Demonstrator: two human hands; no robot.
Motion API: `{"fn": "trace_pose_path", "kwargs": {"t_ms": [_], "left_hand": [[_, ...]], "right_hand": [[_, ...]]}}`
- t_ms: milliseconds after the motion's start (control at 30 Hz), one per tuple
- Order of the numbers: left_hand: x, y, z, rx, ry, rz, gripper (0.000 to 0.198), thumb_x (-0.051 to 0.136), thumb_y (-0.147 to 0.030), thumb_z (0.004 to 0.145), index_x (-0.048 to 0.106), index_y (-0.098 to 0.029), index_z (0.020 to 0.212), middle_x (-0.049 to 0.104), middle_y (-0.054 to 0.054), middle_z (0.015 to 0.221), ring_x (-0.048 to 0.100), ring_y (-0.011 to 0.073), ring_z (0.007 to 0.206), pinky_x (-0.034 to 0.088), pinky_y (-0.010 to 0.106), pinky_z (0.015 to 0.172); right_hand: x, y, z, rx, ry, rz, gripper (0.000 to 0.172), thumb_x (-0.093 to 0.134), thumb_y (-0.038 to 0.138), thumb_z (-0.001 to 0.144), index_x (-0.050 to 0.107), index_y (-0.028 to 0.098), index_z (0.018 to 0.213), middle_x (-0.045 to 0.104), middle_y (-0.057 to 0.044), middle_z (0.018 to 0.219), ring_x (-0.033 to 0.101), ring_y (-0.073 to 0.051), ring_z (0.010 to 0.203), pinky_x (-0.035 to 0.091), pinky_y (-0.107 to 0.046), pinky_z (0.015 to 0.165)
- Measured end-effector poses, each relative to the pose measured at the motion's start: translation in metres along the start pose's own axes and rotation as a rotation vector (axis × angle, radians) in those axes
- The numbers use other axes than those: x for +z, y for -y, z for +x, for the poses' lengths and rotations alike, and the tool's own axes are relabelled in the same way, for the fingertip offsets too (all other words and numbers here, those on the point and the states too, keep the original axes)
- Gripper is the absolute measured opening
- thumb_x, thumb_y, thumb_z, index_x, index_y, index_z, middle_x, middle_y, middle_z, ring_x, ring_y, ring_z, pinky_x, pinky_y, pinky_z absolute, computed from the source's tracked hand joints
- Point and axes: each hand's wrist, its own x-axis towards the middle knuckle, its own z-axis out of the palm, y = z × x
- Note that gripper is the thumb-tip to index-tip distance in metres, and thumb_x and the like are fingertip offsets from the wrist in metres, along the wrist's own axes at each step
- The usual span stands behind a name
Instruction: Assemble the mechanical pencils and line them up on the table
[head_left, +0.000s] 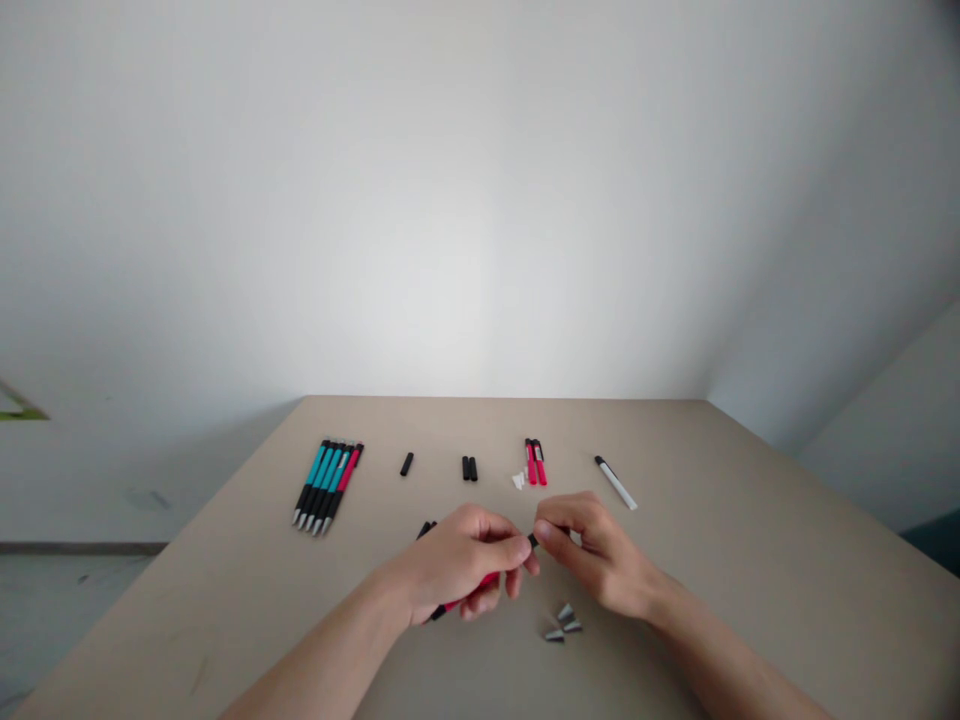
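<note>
My left hand (457, 565) is closed round a red and black pen barrel (480, 583), held low over the table near its front. My right hand (589, 550) pinches a small black part (532, 540) at the barrel's end, fingertips touching those of the left hand. Just below the hands lie three small grey metal pen tips (564, 623) on the beige table (712, 560).
A row of several teal and red pens (328, 485) lies at the back left. Farther right are one short black sleeve (406, 463), two more black sleeves (469, 468), two red barrels (535, 462) with white bits, and a white refill (616, 483). A white wall stands behind.
</note>
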Motion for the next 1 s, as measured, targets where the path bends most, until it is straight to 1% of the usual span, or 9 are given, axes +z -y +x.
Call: {"fn": "trace_pose_path", "kwargs": {"t_ms": [100,200,433,567,667,733,800,900,1000], "left_hand": [[0.0009,-0.0018,-0.0001,-0.047,0.049,-0.038,0.044,0.049,-0.053,0.082,0.062,-0.011,0.081,0.054,0.000,0.059,0.041,0.0053,0.037,0.031,0.018,0.033],[0.0010,-0.0023,0.0002,-0.053,0.062,-0.033,0.046,0.049,-0.055,0.082,0.060,-0.012,0.074,0.054,0.000,0.057,0.043,0.0064,0.038,0.034,0.019,0.033],[-0.0003,0.0015,0.0037,-0.025,-0.016,0.014,0.039,0.059,-0.051,0.076,0.058,-0.012,0.070,0.057,0.000,0.058,0.047,0.0069,0.041,0.037,0.019,0.037],[-0.0006,0.0014,0.0033,0.003,-0.044,0.008,0.036,0.063,-0.048,0.075,0.059,-0.012,0.077,0.062,0.002,0.067,0.050,0.0065,0.040,0.037,0.019,0.037],[-0.0013,0.0016,0.0013,-0.030,0.062,-0.067,0.038,0.056,-0.050,0.080,0.060,-0.013,0.086,0.064,0.005,0.077,0.054,0.0082,0.040,0.038,0.020,0.037],[-0.0018,0.0023,0.0004,-0.078,0.176,-0.112,0.038,0.050,-0.049,0.084,0.059,-0.012,0.087,0.063,0.005,0.072,0.054,0.0092,0.039,0.040,0.021,0.039],[-0.0021,0.0031,0.0005,-0.105,0.251,-0.141,0.036,0.047,-0.046,0.086,0.058,-0.012,0.082,0.062,0.004,0.065,0.053,0.0094,0.037,0.044,0.024,0.042],[-0.0019,0.0031,0.0015,-0.112,0.287,-0.173,0.035,0.045,-0.043,0.087,0.058,-0.012,0.075,0.061,0.004,0.060,0.052,0.0097,0.036,0.046,0.026,0.044],[-0.0015,0.0011,0.0017,-0.120,0.266,-0.159,0.036,0.046,-0.044,0.085,0.058,-0.012,0.072,0.061,0.004,0.059,0.053,0.0106,0.036,0.045,0.025,0.041]], "right_hand": [[0.0001,-0.0013,-0.0009,0.016,-0.061,-0.026,0.043,0.036,0.033,0.095,0.030,0.019,0.055,0.030,0.005,0.052,0.029,-0.009,0.049,0.022,-0.026,0.052],[-0.0005,-0.0023,-0.0010,0.019,-0.094,-0.043,0.043,0.037,0.033,0.095,0.022,0.020,0.057,0.024,0.006,0.052,0.025,-0.009,0.049,0.020,-0.026,0.051],[-0.0014,0.0004,0.0006,0.026,-0.079,-0.029,0.043,0.036,0.033,0.095,0.022,0.020,0.056,0.023,0.006,0.052,0.024,-0.009,0.048,0.019,-0.026,0.050],[-0.0006,0.0003,0.0009,0.040,-0.093,-0.031,0.043,0.036,0.034,0.095,0.027,0.019,0.055,0.027,0.006,0.051,0.027,-0.009,0.047,0.021,-0.025,0.050],[-0.0001,-0.0013,0.0002,0.043,-0.124,-0.025,0.044,0.037,0.035,0.095,0.027,0.019,0.056,0.026,0.006,0.052,0.026,-0.009,0.048,0.021,-0.026,0.050],[-0.0004,-0.0019,-0.0003,0.032,-0.110,-0.013,0.043,0.038,0.036,0.095,0.026,0.019,0.056,0.025,0.006,0.053,0.026,-0.009,0.049,0.021,-0.026,0.051],[-0.0012,-0.0016,-0.0006,0.018,-0.069,0.006,0.042,0.038,0.036,0.095,0.028,0.019,0.057,0.026,0.006,0.054,0.027,-0.009,0.051,0.021,-0.026,0.051],[-0.0025,-0.0004,-0.0009,-0.007,-0.038,0.029,0.041,0.038,0.036,0.095,0.029,0.019,0.059,0.029,0.005,0.055,0.029,-0.010,0.052,0.022,-0.026,0.053],[-0.0031,-0.0001,-0.0013,-0.023,-0.048,0.028,0.042,0.037,0.036,0.095,0.026,0.020,0.058,0.026,0.006,0.054,0.026,-0.009,0.050,0.021,-0.027,0.052]]}}
